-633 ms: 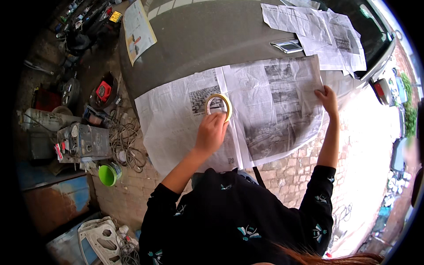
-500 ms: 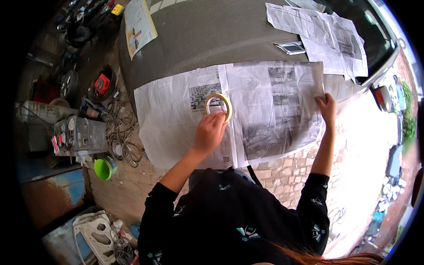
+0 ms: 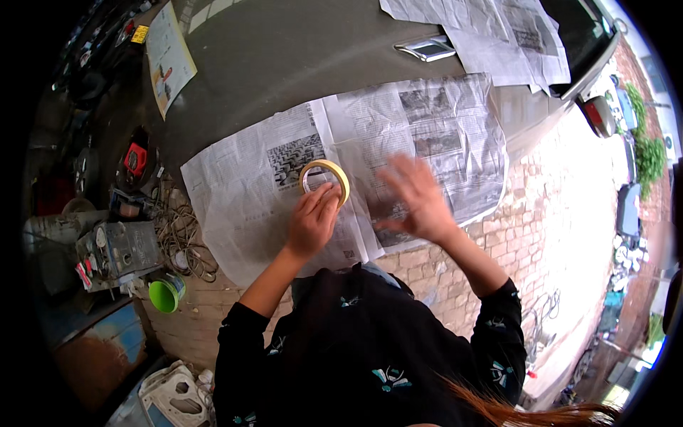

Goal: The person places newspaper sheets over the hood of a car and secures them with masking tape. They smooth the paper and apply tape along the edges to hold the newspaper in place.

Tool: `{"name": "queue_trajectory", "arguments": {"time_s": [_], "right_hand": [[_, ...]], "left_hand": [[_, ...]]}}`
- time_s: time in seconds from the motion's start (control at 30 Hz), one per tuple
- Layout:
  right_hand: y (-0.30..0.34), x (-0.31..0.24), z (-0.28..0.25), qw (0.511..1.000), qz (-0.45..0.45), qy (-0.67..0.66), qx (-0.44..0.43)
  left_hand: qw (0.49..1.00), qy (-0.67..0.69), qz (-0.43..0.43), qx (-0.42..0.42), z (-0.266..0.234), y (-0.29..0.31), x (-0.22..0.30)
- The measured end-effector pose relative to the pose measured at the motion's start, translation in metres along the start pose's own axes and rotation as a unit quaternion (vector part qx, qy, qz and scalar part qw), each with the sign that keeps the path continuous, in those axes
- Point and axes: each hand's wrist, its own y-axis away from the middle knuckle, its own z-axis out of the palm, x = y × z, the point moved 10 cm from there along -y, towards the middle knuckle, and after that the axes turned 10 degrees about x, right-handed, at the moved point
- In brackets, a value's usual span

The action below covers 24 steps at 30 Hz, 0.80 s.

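My left hand (image 3: 313, 219) grips a roll of yellow masking tape (image 3: 343, 186) by its near side, fingers reaching into the ring. Under it a wide newspaper sheet (image 3: 242, 192) lies over the front of a grey-brown car body (image 3: 284, 60). My right hand (image 3: 420, 201) hovers above the right half of that sheet, fingers spread and smeared by motion, with nothing seen in it. Creases run across the sheet, and its near edge hangs over the paved ground.
More newspaper (image 3: 509, 43) covers the car at the upper right, beside a chrome-framed trim piece (image 3: 430, 48). A printed poster (image 3: 169, 64) lies at the upper left. Left on the ground are coiled cables (image 3: 181, 238), a green bucket (image 3: 165, 294) and a grey box (image 3: 128, 248).
My right hand has let go of the newspaper's right edge and moved left over the sheet. My left hand still holds the tape. The whole view has shifted somewhat.
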Motion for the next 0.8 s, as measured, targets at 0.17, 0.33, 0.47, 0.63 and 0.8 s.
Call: {"name": "queue_trajectory", "arguments": {"time_s": [0.17, 0.33, 0.47, 0.63, 0.8], "right_hand": [[0.026, -0.012, 0.063, 0.996, -0.047, 0.013, -0.080], [0.050, -0.016, 0.079, 0.998, -0.044, 0.039, -0.020], [0.050, -0.013, 0.082, 0.995, -0.077, 0.061, -0.007], [0.050, 0.015, 0.065, 0.998, -0.028, -0.052, 0.000], [0.066, 0.120, -0.010, 0.961, 0.125, 0.055, 0.239]], "left_hand": [[0.998, 0.053, -0.035, -0.018, -0.002, 0.002, 0.006], [0.997, 0.060, -0.032, 0.026, -0.016, -0.010, -0.002], [0.998, 0.039, -0.022, 0.040, -0.003, -0.036, -0.020], [0.997, 0.063, -0.027, 0.019, 0.006, -0.045, -0.031], [0.989, 0.132, -0.063, 0.030, 0.003, -0.043, -0.040]]}}
